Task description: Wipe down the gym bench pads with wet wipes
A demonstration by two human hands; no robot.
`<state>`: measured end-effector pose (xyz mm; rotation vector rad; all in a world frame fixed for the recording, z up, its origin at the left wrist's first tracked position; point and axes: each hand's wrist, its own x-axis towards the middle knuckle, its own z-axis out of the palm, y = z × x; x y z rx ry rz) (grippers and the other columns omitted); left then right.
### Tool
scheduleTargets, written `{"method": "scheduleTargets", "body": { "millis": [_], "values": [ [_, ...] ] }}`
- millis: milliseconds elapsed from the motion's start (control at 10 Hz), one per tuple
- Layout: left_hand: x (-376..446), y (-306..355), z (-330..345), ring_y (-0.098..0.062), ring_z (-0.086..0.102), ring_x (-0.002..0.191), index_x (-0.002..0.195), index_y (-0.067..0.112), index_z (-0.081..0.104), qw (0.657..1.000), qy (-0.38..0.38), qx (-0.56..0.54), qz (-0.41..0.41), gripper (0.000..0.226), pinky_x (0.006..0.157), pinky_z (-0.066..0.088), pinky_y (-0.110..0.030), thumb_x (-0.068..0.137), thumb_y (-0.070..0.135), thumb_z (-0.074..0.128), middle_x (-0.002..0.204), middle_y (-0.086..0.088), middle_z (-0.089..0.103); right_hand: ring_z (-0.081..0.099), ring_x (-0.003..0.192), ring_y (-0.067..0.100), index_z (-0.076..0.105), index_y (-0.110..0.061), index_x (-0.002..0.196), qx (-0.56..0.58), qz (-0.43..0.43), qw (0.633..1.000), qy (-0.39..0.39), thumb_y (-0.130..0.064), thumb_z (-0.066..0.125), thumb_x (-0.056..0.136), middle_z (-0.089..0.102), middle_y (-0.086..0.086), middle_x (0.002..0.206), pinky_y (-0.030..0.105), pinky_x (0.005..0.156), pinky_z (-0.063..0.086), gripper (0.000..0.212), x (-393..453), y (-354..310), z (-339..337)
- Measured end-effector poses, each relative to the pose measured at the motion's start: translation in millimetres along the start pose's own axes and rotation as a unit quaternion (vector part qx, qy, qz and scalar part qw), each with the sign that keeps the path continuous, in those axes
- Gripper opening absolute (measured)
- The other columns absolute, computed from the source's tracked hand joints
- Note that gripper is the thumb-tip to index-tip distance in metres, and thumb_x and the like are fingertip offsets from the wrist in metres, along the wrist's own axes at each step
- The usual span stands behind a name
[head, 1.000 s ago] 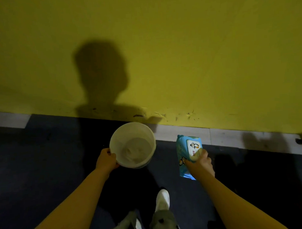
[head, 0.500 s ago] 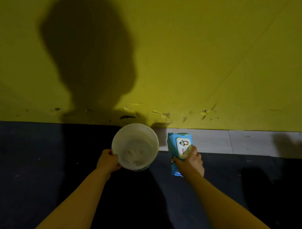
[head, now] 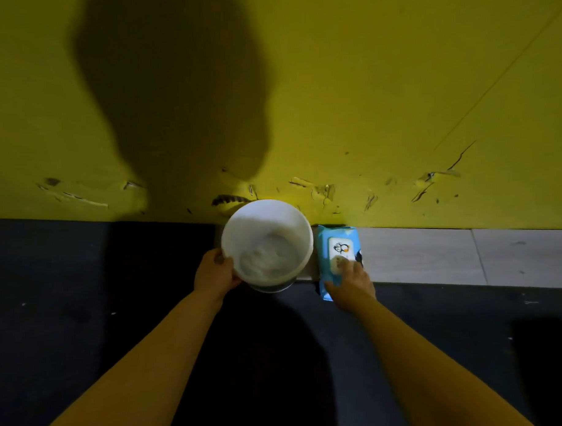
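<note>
blue wet wipes pack (head: pixel 337 258) just beside the white bucket (head: pixel 268 243), on its right, clamped in the right hand (head: pixel 350 282): thumb pressed on the pale lid flap at the pack's nearer half, fingers curled round the far-right edge, palm over the nearer end. right forearm stretched forward from below, wrist straight, back of the hand up. pack's long axis running away from the body toward the yellow wall (head: pixel 365 98) behind the bucket, flap face up, penguin print at the far half, far end over the pale floor strip (head: pixel 434 255) to the right of the bucket. whether resting on the floor or held just above it, cannot tell. left hand (head: pixel 215 274) gripping the bucket's near-left rim, thumb over the lip, fingers wrapped outside. crumpled white wipes inside the bucket. dark floor (head: pixel 69 300) left of and below the bucket.
</note>
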<state>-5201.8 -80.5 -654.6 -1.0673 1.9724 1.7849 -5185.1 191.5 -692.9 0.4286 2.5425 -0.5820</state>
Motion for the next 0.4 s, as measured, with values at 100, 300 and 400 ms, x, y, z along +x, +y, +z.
{"method": "scheduleTargets", "body": {
  "millis": [100, 300, 400],
  "values": [
    [-2, -8, 4, -0.030, 0.058, 0.107, 0.140, 0.014, 0.047, 1.000, 0.001, -0.011, 0.018, 0.041, 0.062, 0.054, -0.030, 0.100, 0.018, 0.054, 0.126, -0.006, 0.052, 0.032, 0.135, 0.032, 0.013, -0.024, 0.151, -0.064, -0.001, 0.997, -0.050, -0.044, 0.057, 0.091, 0.021, 0.012, 0.151, 0.047, 0.109, 0.034, 0.077, 2, 6, 6],
    [-9, -2, 1, -0.036, 0.049, 0.128, 0.148, 0.017, 0.041, 0.990, 0.000, 0.135, 0.043, 0.048, 0.106, 0.043, -0.051, 0.102, 0.030, 0.048, 0.145, -0.013, 0.049, 0.031, 0.135, 0.032, 0.007, -0.020, 0.153, -0.098, -0.010, 0.994, -0.042, -0.045, 0.056, 0.092, 0.022, 0.011, 0.154, 0.045, 0.110, 0.031, 0.082, 1, -1, -15],
    [-28, 14, -7, -0.038, 0.043, 0.134, 0.150, 0.016, 0.036, 0.975, -0.003, 0.217, 0.050, 0.053, 0.108, 0.036, -0.048, 0.103, 0.037, 0.043, 0.151, -0.014, 0.042, 0.024, 0.140, 0.031, 0.004, -0.018, 0.154, -0.129, -0.029, 0.991, 0.003, -0.049, 0.049, 0.095, 0.016, 0.010, 0.158, 0.046, 0.114, 0.024, 0.081, -13, -7, -39]
  ]
}}
